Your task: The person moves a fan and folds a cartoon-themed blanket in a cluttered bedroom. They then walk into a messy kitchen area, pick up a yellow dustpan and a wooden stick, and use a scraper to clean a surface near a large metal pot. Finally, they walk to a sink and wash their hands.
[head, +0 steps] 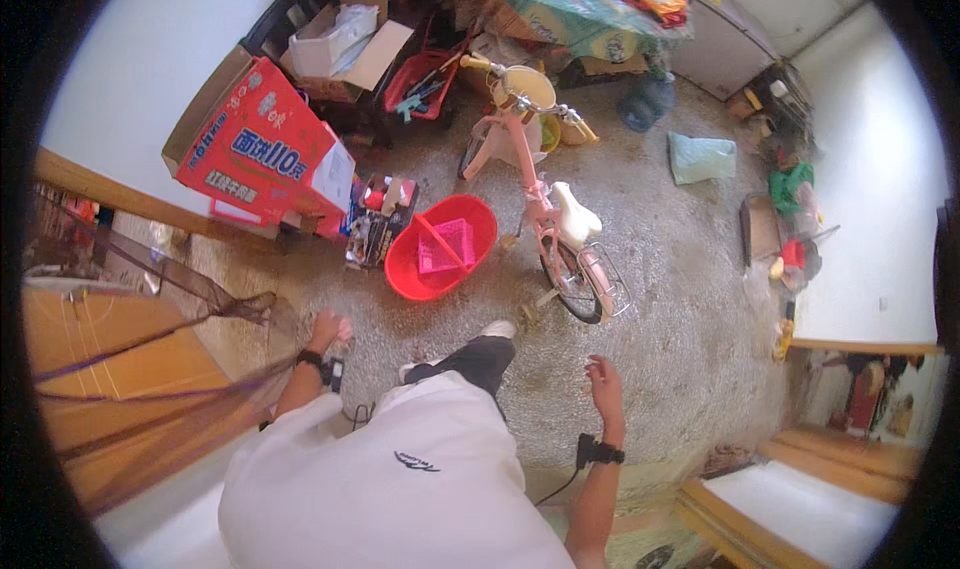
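Observation:
Over the speckled floor, my left hand [328, 330] hangs with its fingers partly curled, near a dark mesh curtain [247, 306]. My right hand [604, 381] hangs free on the other side of my body, fingers loosely bent and holding nothing. Both wrists wear black straps with small devices. Ahead of me stands a red plastic basket [401, 272] with a pink plastic basket [454, 246] inside it. Just right of it is a pink child's bicycle [529, 164] with a white saddle [575, 215] and a rear rack. Neither hand touches these things.
Red cardboard carton [277, 149] and open box [382, 55] stand ahead left. A cloth-covered table [570, 25] is at the far side. A pale green bag [701, 158] lies on the floor; bags and a shallow box [761, 231] line the right wall. Wooden-framed doorways open at both sides.

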The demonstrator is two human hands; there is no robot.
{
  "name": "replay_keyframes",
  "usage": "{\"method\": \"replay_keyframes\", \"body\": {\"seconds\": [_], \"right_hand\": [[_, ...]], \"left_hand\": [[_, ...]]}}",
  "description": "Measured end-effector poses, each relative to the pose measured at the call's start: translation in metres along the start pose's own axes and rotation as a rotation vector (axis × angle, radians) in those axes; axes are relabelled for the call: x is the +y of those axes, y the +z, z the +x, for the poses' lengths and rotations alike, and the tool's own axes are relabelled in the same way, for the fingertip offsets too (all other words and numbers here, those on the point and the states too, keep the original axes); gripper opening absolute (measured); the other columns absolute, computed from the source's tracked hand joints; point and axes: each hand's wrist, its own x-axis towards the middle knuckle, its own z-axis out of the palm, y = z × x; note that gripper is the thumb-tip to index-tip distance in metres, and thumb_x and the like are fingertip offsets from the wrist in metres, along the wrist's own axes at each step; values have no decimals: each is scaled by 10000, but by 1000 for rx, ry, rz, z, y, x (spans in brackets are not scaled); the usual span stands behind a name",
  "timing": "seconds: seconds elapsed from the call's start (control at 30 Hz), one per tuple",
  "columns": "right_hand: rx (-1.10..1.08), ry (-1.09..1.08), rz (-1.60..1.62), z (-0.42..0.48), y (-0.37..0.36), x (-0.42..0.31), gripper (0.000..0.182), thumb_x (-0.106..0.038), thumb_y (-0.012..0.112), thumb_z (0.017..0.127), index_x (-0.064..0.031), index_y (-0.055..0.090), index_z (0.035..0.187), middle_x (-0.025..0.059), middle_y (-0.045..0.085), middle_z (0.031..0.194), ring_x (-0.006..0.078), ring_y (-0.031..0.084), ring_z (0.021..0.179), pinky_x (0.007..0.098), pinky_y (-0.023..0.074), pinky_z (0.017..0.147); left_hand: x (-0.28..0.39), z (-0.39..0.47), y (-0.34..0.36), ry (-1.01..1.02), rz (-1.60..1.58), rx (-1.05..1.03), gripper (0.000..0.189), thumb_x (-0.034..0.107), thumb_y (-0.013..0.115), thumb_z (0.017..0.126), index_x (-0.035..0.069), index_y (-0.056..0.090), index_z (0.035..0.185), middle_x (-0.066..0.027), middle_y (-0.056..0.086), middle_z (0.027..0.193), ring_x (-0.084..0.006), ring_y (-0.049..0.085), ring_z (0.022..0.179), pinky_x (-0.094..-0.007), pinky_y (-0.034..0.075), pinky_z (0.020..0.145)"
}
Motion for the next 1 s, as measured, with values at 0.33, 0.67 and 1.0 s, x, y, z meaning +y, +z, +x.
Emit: {"method": "replay_keyframes", "body": {"seconds": [0.33, 0.67, 1.0], "right_hand": [[-417, 134, -22, 140, -154, 268, 275, -145, 462, 894, -16, 581, 1106, 139, 671, 897, 217, 656, 791, 329, 517, 714], [-798, 145, -401, 318, -319, 439, 244, -220, 487, 882, -37, 619, 976, 140, 646, 770, 210, 632, 696, 355, 481, 619], [-628, 195, -36, 549, -509, 477, 245, -155, 419, 911, -21, 581, 1037, 95, 656, 848, 174, 627, 724, 309, 502, 643]], "left_hand": [[354, 2, 300, -30, -741, -642, 139, 152, 484, 929, 50, 560, 873, -28, 562, 630, -111, 533, 524, -285, 404, 421], [572, -83, 493, 50, -255, -236, 431, 365, 520, 922, 26, 519, 655, -71, 492, 521, -181, 528, 391, -310, 409, 361], [690, -142, 603, -24, -446, -85, 263, 280, 479, 942, 68, 535, 797, -26, 534, 674, -139, 509, 459, -277, 439, 443]]}}
